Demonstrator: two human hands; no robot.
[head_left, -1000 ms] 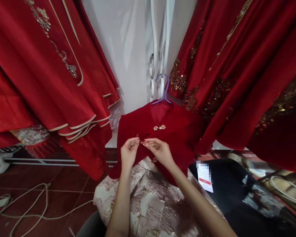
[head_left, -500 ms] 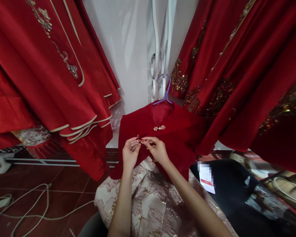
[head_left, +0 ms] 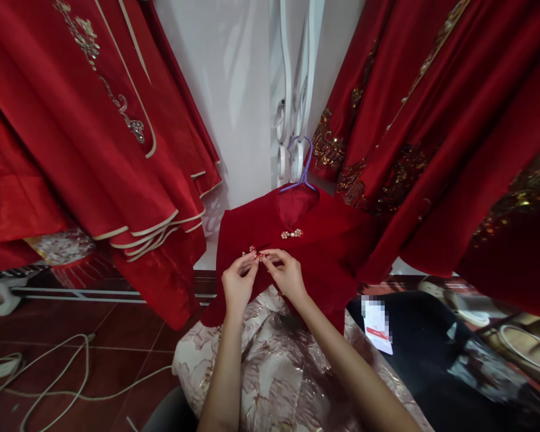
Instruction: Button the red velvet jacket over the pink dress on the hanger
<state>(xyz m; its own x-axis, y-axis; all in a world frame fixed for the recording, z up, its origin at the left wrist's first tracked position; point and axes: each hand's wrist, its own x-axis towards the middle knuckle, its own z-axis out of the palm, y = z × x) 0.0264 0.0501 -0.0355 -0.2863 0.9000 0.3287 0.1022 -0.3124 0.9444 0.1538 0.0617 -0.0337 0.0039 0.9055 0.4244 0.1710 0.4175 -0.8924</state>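
Observation:
A red velvet jacket lies over my lap, with a purple hanger in its neck. At its collar sits a gold-and-pearl frog button. Just below, on the left side of the front, my left hand pinches a small beaded frog button between thumb and fingers. Opposite it, my right hand has thumb and fingertips closed on the right end of the same button. The fingertips nearly meet and hide much of it. Whether a needle or thread is there I cannot make out.
Red garments with gold trim hang at left, and sequinned red ones at right. Patterned fabric covers my lap. A phone lies on a black surface at right. A pale cable loops over the tiled floor.
Both hands stay at the beaded frog button. The left fingertips have shifted slightly right, closer to the right ones, and more of the button's left end shows.

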